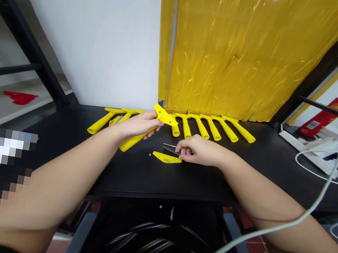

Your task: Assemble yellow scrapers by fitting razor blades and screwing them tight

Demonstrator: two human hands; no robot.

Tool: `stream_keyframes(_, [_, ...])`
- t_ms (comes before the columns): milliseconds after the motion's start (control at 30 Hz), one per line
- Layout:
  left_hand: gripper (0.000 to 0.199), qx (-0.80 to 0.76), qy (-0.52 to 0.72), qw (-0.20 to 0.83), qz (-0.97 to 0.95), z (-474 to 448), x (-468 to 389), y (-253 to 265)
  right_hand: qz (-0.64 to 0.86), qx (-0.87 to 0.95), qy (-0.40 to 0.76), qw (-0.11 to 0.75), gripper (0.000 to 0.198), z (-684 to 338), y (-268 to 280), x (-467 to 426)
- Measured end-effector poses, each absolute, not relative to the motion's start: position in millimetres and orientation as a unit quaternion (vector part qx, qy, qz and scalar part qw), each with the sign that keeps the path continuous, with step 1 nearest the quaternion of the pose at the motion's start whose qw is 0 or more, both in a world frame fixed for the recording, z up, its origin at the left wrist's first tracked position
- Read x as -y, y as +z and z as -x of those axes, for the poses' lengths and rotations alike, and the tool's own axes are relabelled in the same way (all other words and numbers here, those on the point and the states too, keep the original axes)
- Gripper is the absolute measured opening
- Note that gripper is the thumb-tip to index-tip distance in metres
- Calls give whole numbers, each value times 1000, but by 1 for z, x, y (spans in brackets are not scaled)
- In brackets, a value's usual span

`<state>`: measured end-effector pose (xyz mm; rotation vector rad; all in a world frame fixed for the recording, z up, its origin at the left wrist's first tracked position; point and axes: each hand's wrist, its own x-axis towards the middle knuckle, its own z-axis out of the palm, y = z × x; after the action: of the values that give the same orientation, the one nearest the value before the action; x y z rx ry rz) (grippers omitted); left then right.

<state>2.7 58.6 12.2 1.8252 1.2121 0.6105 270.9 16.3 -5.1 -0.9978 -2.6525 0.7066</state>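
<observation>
My left hand [140, 122] is wrapped round a yellow plastic handle [166, 117] with a wide flat head. Holes show in that head, which points up and away from me; the round grip end slants down toward the table. My right hand [200, 150] pinches a pair of metal tweezers [170, 150], their two tips apart and pointing left, just above the table. Below the tips lies a flat yellow plate [160, 156] with small metal pieces, perhaps screws, on it. A tiny metal part [150, 155] sits left of the plate.
Several similar yellow handles [215, 131] line the back of the black table [141, 178], with more at the left [100, 121]. A red bottle [330, 112] stands at the right, near white power strips [309, 150]. A white cable [268, 231] crosses the foreground above my right arm.
</observation>
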Motion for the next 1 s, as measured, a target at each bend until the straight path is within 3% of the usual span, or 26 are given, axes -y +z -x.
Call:
stream_keyframes(133, [20,-490,248,408,-729,-2,-61,12,282,935,156,151,16,-272,-7,-18])
stream_keyframes(333, [18,-494,256,412,-721,-5,-58,12,210,955,159,135,8,-264,-15,-17])
stream_keyframes(633, [16,-502,244,404,-725,-8,-54,14,241,951,153,122,12,-263,-12,-12])
stream_keyframes(1000, [16,-503,234,369,-746,-6,-55,14,321,917,190,140,31,-265,-8,-9])
